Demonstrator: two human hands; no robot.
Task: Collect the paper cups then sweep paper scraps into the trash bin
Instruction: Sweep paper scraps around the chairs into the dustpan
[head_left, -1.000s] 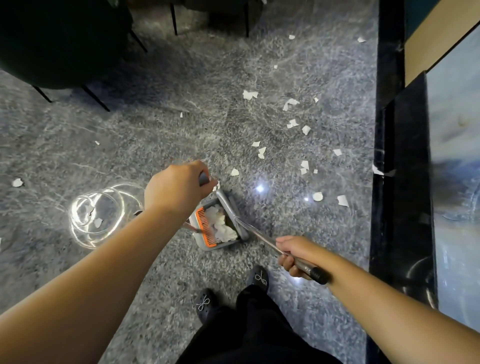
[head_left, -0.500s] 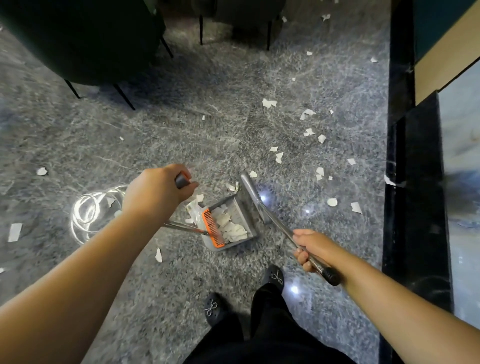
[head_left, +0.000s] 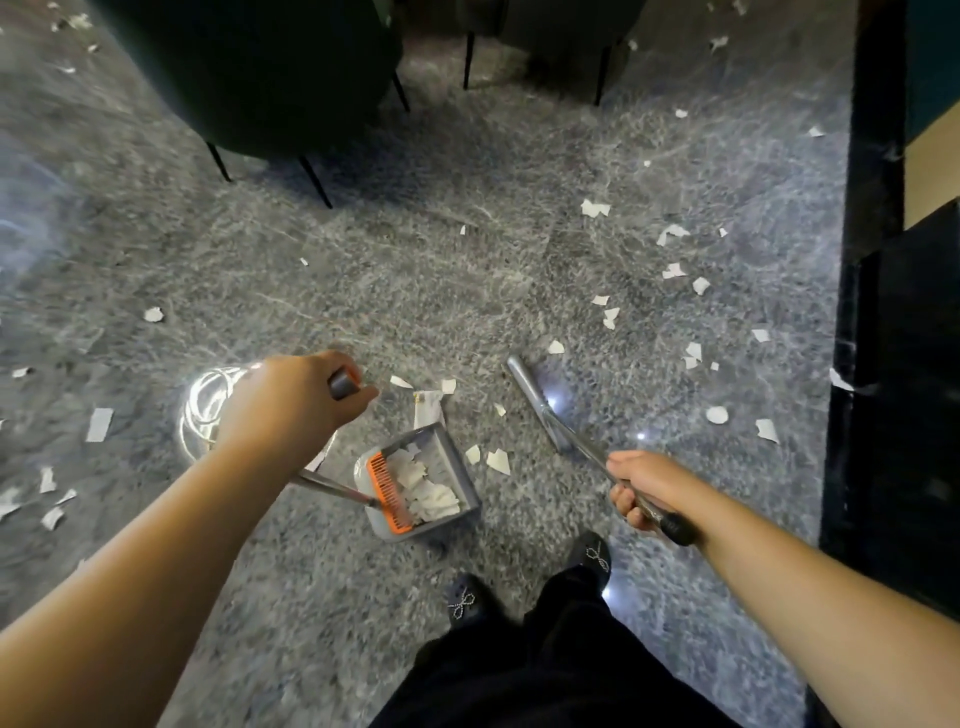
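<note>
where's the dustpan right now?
Head view, lower centre: the dustpan sits on the floor between both hands, just ahead of the shoes, its handle in the left hand.

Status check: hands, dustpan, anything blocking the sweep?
Left hand grips dustpan handle; right hand grips broom handle. Dustpan on floor, scraps inside. Paper scraps loose ahead and right. Chair legs beyond, not blocking.
</note>
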